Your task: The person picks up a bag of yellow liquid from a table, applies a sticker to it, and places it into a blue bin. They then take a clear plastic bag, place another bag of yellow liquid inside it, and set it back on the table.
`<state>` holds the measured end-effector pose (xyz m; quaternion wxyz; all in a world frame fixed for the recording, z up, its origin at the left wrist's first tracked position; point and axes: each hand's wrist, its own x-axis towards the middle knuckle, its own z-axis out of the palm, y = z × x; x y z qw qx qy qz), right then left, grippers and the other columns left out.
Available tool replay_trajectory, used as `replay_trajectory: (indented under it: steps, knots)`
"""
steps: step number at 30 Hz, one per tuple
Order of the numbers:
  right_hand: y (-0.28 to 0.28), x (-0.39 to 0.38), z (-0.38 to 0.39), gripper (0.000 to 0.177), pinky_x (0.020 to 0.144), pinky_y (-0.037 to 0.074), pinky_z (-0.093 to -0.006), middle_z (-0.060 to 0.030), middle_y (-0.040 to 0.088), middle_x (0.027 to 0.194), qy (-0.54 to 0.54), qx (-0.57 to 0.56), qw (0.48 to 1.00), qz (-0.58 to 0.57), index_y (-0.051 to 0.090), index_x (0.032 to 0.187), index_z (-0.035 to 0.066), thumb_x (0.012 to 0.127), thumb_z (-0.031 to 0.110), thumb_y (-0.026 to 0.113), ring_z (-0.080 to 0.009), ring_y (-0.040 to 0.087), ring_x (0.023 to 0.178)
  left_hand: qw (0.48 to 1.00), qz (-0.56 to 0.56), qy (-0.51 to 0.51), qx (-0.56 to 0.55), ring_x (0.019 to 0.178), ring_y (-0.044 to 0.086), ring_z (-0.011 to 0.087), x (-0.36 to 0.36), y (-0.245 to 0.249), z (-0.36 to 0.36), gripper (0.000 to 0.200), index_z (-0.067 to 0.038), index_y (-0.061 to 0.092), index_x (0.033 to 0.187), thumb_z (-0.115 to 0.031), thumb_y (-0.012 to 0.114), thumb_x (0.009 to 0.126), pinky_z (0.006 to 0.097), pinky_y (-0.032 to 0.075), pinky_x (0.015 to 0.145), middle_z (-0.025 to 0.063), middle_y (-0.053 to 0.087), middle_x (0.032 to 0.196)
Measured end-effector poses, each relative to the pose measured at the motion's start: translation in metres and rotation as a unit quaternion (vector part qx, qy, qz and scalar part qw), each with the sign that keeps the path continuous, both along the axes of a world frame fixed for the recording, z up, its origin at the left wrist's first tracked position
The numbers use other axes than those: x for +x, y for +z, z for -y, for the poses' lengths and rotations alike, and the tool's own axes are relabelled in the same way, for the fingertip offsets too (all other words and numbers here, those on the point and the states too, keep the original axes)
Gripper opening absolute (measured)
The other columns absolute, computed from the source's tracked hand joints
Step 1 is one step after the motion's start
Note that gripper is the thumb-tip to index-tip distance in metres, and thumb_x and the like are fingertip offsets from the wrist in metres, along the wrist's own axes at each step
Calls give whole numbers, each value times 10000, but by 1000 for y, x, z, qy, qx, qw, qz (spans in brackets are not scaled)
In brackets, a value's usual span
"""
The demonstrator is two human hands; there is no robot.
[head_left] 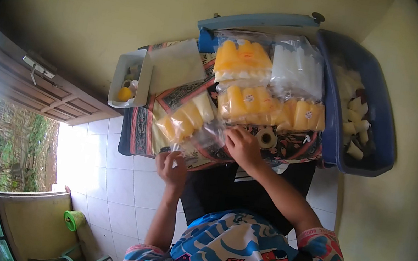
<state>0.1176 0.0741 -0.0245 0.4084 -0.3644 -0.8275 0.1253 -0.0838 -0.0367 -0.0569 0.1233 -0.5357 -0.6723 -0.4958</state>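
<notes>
In front of me on the patterned cloth lies a clear plastic bag (183, 122) with several yellow rounded cylinders inside. My left hand (170, 170) is closed, its fingers pinching a corner of this bag at the near edge of the table. At the bag's right end, my right hand (241, 146) has its fingers curled together on the loose clear plastic. Just beyond that hand are more packed bags of yellow cylinders (249, 104). A roll of tape (266, 137) lies to its right.
Farther back are a bag of yellow pieces (242, 58) and a bag of whitish pieces (299, 68). A white bin (143, 82) stands left, beside flat clear sheets (175, 63). On the right, a large blue tub (385, 138) holds pale scraps. An open door (42, 77) is at left.
</notes>
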Motion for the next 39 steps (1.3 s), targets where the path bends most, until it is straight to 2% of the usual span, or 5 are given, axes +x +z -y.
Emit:
replay_trajectory:
  steps: [4,11,21,30,39]
  knots:
    - [-14,14,34,196,609,535,-343,-69,579,809,22,-27,999,-3,604,974,53,796,1,669,-245,637,724,997,-49,46,24,644,484,221,-4,-2,16,299,-39,592,1010,81,648,742,351,425,606,99,548,807]
    - [-17,22,39,246,617,536,-341,-76,568,816,41,-36,998,30,628,1028,40,793,-18,667,-232,625,710,998,52,-9,-41,594,498,206,-8,-28,35,141,-21,586,914,62,611,803,329,436,557,90,540,733]
    - [12,16,39,326,619,545,-341,-75,590,883,38,-79,995,41,684,1080,90,770,-11,679,-223,635,747,996,44,-51,-62,788,535,267,-17,-6,38,232,-46,629,927,-56,765,740,366,455,691,113,534,895]
    - [-7,23,19,296,820,555,-336,-104,678,1152,136,-80,987,41,717,1048,54,761,4,669,-269,680,967,981,83,-75,-161,879,603,300,-22,10,12,329,-60,679,1041,-45,781,729,393,493,727,126,591,953]
    - [12,0,4,427,758,539,-406,-188,676,865,108,-243,964,14,630,1159,-20,785,147,750,-349,672,796,982,90,-69,-150,749,636,288,-22,13,8,141,-24,698,943,-4,713,805,373,508,669,113,631,816]
